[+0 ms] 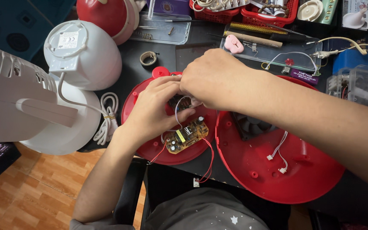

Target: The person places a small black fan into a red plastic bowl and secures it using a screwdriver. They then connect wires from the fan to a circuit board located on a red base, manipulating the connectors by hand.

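Observation:
My left hand (153, 108) and my right hand (211, 79) meet over a small red round shell (139, 96) on the dark table. Both pinch a small part with white wires (178, 111) above the shell; the part itself is hidden by my fingers. A yellow-brown circuit board (187, 137) lies tilted in the shell just below my hands, with red wires (209, 164) trailing off toward the table edge. A larger red round shell (277, 170) lies to the right, under my right forearm, with white connector leads (277, 153) inside it.
A white fan base (84, 53) and white fan grille (11, 93) stand at the left, with a bundled white cord (107, 117). A roll of tape (148, 58), clear trays (167, 27), red baskets (269, 12) and a pink piece (234, 44) crowd the back. A clear box (363, 87) is at the right.

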